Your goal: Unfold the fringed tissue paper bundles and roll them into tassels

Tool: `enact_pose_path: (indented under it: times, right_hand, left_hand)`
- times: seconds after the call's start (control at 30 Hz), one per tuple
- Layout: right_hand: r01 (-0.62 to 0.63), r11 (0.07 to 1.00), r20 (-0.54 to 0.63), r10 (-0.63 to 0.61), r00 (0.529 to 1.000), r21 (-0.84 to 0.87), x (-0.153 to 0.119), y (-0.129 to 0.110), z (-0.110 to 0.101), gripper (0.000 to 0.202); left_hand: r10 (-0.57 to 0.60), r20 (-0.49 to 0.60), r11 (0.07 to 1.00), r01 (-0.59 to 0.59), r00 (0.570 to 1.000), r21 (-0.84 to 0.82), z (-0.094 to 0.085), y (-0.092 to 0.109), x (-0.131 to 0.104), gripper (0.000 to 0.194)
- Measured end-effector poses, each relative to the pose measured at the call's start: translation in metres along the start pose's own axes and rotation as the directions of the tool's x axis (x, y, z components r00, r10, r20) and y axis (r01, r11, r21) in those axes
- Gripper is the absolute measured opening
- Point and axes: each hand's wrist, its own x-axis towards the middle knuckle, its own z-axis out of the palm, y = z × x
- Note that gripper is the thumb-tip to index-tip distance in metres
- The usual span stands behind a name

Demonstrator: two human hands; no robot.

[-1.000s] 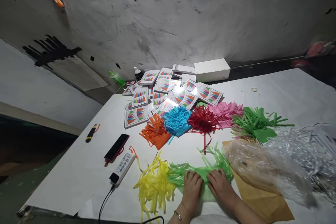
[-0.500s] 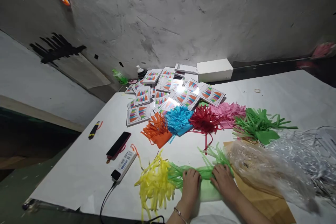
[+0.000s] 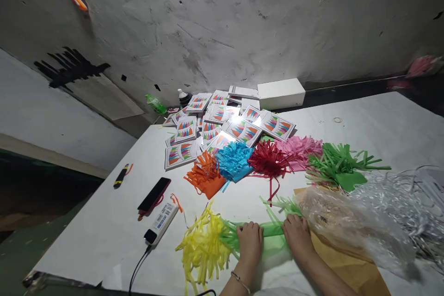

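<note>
At the near edge of the table, light green tissue (image 3: 272,230) with fringed ends stretches between my two hands. My left hand (image 3: 250,240) has its fingers curled over the rolled band of this tissue, with a bracelet on the wrist. On the other side, my right hand (image 3: 297,235) grips the band with curled fingers. A yellow fringed bundle (image 3: 204,243) lies left of my left hand, touching the green strips. Beyond lie orange (image 3: 208,180), blue (image 3: 236,159), red (image 3: 269,159), pink (image 3: 300,150) and darker green (image 3: 342,164) fringed bundles.
Printed cards (image 3: 182,153) are piled at the back beside a white box (image 3: 281,94). A phone (image 3: 154,195), a cabled white power strip (image 3: 161,223) and a cutter (image 3: 121,176) lie left. Clear plastic (image 3: 340,217) rests on brown paper (image 3: 350,266) at right, near silvery strands (image 3: 391,199).
My fingers have curled more tightly over the green tissue, and its band looks straighter between my hands. The whole view has shifted slightly.
</note>
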Motion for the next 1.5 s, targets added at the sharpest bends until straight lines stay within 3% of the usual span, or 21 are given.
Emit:
enact_pose_path:
  times: [0.13,0.3,0.37,0.47,0.57,0.83,1.1,1.27,1.4,1.5]
  right_hand:
    - [0.005,1.0,-0.067,-0.006,0.998,-0.012,0.003,-0.007,0.01,0.015]
    - [0.313,0.947,-0.098,-0.306,0.947,0.071,-0.002,-0.017,0.021,0.014]
    - [0.36,0.928,-0.105,-0.351,0.931,0.094,-0.003,-0.017,0.022,0.015]
    - [0.336,0.935,-0.115,-0.323,0.939,0.113,-0.003,-0.015,0.019,0.015]
    - [0.303,0.944,-0.122,-0.288,0.95,0.129,-0.004,-0.016,0.016,0.016]
    - [0.364,0.921,-0.148,-0.344,0.927,0.141,0.0,-0.026,0.021,0.014]
    - [0.335,0.926,-0.161,-0.309,0.937,0.173,-0.014,0.008,0.002,0.012]
    - [0.161,0.98,-0.132,-0.145,0.981,0.12,-0.012,0.004,0.003,0.012]
    - [0.05,0.997,-0.128,-0.043,0.991,0.054,-0.007,-0.003,0.007,0.015]
    - [0.076,0.996,-0.131,-0.071,0.989,0.039,-0.006,-0.006,0.007,0.014]
  left_hand:
    - [-0.027,-0.009,0.998,0.028,1.0,0.054,0.002,0.003,0.009,0.019]
    - [0.013,-0.06,0.999,-0.011,0.998,0.037,0.003,-0.001,0.006,0.018]
    - [0.052,-0.112,0.999,-0.05,0.992,0.012,0.004,-0.003,0.0,0.015]
    - [0.182,-0.175,0.982,-0.188,0.968,-0.021,0.009,-0.007,-0.009,0.022]
    - [0.29,-0.204,0.953,-0.302,0.935,-0.03,0.016,-0.011,-0.012,0.008]
    - [0.398,-0.195,0.906,-0.417,0.896,-0.07,0.021,-0.016,-0.006,0.005]
    - [0.259,-0.161,0.951,-0.281,0.952,-0.127,0.004,-0.035,-0.016,0.006]
    - [0.169,-0.115,0.979,-0.18,0.979,-0.094,0.001,-0.025,-0.013,0.014]
    - [0.1,-0.093,0.994,-0.102,0.991,-0.025,-0.001,-0.014,-0.004,0.009]
    - [0.18,-0.072,0.984,-0.18,0.981,0.005,-0.002,-0.014,-0.003,0.006]
